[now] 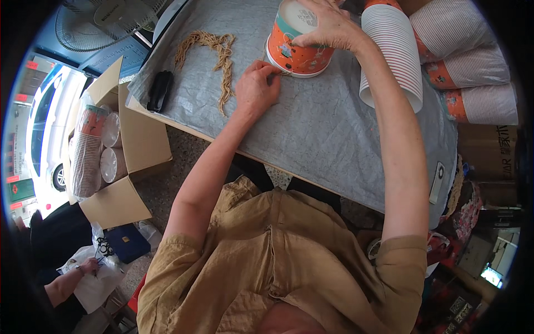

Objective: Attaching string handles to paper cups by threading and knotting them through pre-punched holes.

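Apparently to steady it, the right hand (334, 29) grasps the upturned paper tub (297, 54) on the counter (328, 133), fingers spread around its base. The left hand (257, 89) curls its fingers by the rim; whether they pinch anything, I can't tell. Loose string (224, 62) lies handily beside it.

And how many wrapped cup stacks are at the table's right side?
3, right of the unwrapped stack: an upper stack, a middle stack and a lower stack. More may be hidden.

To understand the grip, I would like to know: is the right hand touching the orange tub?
Touching. The head view shows the right hand over the orange tub, its thumb against the tub.
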`<act>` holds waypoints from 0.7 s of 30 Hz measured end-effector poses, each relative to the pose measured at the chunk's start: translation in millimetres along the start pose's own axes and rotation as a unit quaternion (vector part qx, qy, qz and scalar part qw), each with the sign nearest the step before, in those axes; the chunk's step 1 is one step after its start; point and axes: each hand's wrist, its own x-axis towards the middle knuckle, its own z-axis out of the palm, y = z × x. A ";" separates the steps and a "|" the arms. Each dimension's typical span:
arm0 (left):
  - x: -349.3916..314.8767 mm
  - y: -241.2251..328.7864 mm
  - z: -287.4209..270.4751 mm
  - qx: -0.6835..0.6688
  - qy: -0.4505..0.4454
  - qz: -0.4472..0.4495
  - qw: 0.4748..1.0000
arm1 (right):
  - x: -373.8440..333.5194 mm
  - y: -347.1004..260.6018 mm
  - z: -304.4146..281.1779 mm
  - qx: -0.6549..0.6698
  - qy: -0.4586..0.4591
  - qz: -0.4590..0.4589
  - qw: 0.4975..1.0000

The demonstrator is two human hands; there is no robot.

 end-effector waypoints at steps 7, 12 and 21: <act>4.2 8.6 3.1 0.016 -0.027 -0.023 0.999 | -4.4 -12.6 -2.4 -0.055 0.004 -0.001 0.998; 3.8 -2.1 5.0 -0.011 -0.028 0.031 0.999 | -4.4 -11.4 2.3 -0.066 0.021 -0.004 0.998; 11.9 -6.0 -2.6 -0.149 -0.097 -0.015 0.984 | 11.1 7.1 4.6 -0.084 0.060 0.000 0.995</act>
